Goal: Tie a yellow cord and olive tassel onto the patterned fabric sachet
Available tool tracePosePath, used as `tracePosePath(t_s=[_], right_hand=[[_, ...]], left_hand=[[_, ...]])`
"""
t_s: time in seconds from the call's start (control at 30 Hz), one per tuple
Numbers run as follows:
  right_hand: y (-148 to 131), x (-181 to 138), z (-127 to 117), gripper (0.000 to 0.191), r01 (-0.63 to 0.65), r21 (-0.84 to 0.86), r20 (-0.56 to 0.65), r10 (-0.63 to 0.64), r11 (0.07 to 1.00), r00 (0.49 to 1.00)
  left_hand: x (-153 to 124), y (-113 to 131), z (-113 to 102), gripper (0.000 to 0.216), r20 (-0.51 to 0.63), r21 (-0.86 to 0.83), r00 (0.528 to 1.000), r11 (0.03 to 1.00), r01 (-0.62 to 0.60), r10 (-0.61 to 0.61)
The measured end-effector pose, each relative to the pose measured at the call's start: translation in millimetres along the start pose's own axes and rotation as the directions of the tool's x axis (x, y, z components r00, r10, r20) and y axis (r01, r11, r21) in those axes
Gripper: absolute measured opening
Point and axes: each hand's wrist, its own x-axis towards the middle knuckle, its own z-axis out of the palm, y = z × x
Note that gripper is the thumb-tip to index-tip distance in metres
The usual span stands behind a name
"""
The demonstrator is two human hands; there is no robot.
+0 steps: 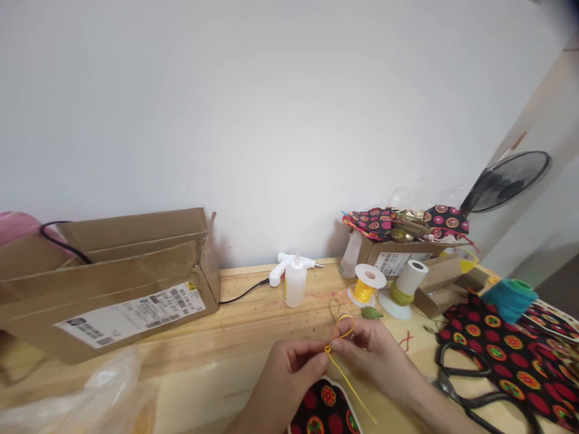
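Note:
Over the front of the table, my left hand (294, 367) and my right hand (368, 343) meet at a yellow cord (347, 378). Thumb and forefinger of each hand pinch it on either side of a small knot. A loop of the cord stands above my right fingertips, and a loose end hangs down to the right. Beneath my left hand lies a black fabric piece (328, 401) with a red and green flower print and a pale edge. Just beyond my hands is a small green tuft (371, 312).
A spool of yellow cord (364, 291) and a spool of olive cord (401, 294) stand behind. Black-handled scissors (465, 392) lie at right on printed fabric (511, 355). A white glue bottle (295, 282), glue gun (283, 268) and large cardboard box (136, 283) are further left.

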Motion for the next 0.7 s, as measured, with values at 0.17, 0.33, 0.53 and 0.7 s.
tracePosePath(t_s=[0.17, 0.33, 0.53, 0.7], right_hand=[[0.2, -1.8, 0.7, 0.019, 0.031, -0.053, 0.007, -0.03, 0.998, 1.0], [-10.9, -3.6, -0.7, 0.017, 0.068, -0.252, -0.011, -0.073, 0.965, 0.997], [-9.6, -0.7, -1.4, 0.022, 0.046, -0.057, 0.024, -0.045, 0.997, 0.999], [-7.6, 1.1, -2.4, 0.021, 0.012, 0.132, 0.1, -0.025, 0.991, 0.995]], left_hand=[[1.0, -1.9, -0.8, 0.02, -0.006, 0.067, 1.0, 0.997, -0.027, 0.027], [-0.4, 0.2, -0.1, 0.026, -0.021, 0.094, 1.0, 0.996, 0.012, -0.01], [1.9, 2.2, -2.3, 0.032, -0.009, 0.253, 1.0, 0.967, -0.019, 0.022], [1.6, 1.5, -2.0, 0.033, -0.013, 0.275, 1.0, 0.962, -0.009, 0.013]])
